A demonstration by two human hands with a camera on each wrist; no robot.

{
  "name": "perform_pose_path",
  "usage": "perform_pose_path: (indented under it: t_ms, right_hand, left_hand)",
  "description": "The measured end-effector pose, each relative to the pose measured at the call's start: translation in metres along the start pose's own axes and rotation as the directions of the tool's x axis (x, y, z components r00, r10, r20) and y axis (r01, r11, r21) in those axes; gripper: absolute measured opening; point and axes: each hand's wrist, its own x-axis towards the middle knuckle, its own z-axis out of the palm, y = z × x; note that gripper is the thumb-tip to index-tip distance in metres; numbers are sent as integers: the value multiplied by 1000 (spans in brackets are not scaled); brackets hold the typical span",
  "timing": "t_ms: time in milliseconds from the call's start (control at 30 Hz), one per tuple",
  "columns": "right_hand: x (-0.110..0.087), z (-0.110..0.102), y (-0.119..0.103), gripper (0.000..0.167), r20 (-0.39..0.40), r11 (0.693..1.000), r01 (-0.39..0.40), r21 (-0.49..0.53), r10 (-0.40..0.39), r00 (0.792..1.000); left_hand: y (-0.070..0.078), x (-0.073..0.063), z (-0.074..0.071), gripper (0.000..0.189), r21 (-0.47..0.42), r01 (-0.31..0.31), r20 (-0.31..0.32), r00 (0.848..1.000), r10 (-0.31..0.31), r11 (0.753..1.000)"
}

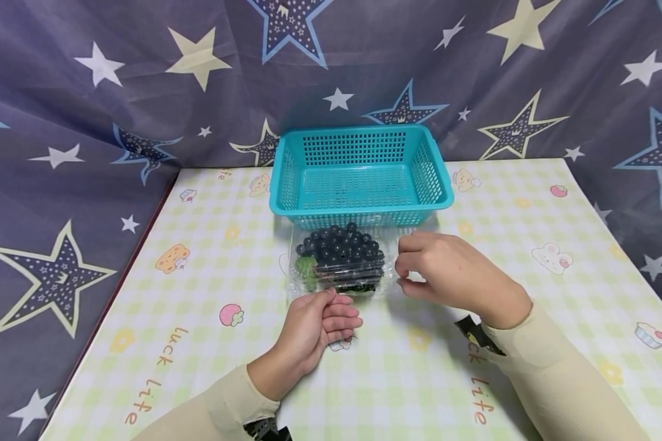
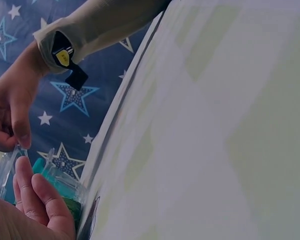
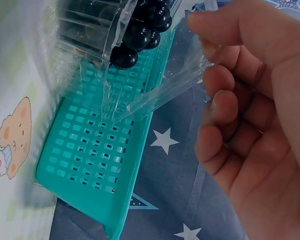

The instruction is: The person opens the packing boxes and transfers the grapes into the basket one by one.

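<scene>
A clear plastic box (image 1: 390,283) stands on the table in the head view, holding a bunch of dark grapes (image 1: 343,245). A green piece (image 1: 306,271) lies at the grapes' left side; its kind is unclear. My right hand (image 1: 452,272) is at the box's right side. In the right wrist view, its thumb and curled forefinger pinch the edge of the clear lid (image 3: 162,95), which stands at an angle away from the grapes. At the box's front edge, my left hand (image 1: 313,324) has its fingers loosely extended, thumb near the plastic.
A turquoise perforated basket (image 1: 364,212) stands directly behind the box, near the back edge of the table. A checked, cartoon-printed cloth (image 1: 209,367) covers the table. Behind it hangs a dark curtain (image 1: 154,61) with stars.
</scene>
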Motion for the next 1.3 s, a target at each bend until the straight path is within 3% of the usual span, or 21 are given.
perform_pose_path:
  t_ms: [267,1300]
  right_hand:
    - [0,0,0,20,7,1000,8,13,-8,1000]
    - [0,-5,5,11,-131,1000,17,13,-15,991]
  left_hand:
    - [0,-1,1,38,-19,8,3,1000,-8,1000]
    - [-1,-5,0,39,-9,0,16,1000,0,1000]
